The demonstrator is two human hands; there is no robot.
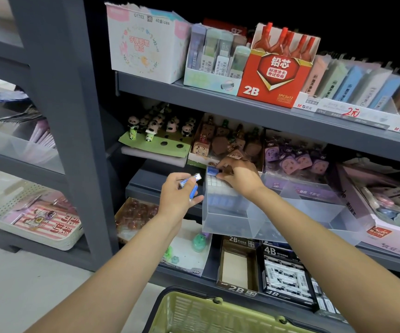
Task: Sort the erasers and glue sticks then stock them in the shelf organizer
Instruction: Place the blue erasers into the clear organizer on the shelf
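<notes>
A clear plastic shelf organizer (266, 219) sits on the middle shelf, and a row of white-and-blue erasers (214, 182) stands in its back left corner. My right hand (238, 175) reaches over that corner and pinches a blue-sleeved eraser (212, 170) just above the row. My left hand (182, 195) hovers to the left of the organizer and grips two or three blue-and-white erasers (191, 186). No glue sticks can be made out.
A green plastic basket (194, 313) sits below my arms at the bottom edge. Boxes of novelty erasers (225, 143) fill the shelf behind the organizer, 2B and 4B boxes (283, 272) lie on the shelf beneath, and lead refill boxes (276, 73) stand above. A white basket (33, 224) sits at left.
</notes>
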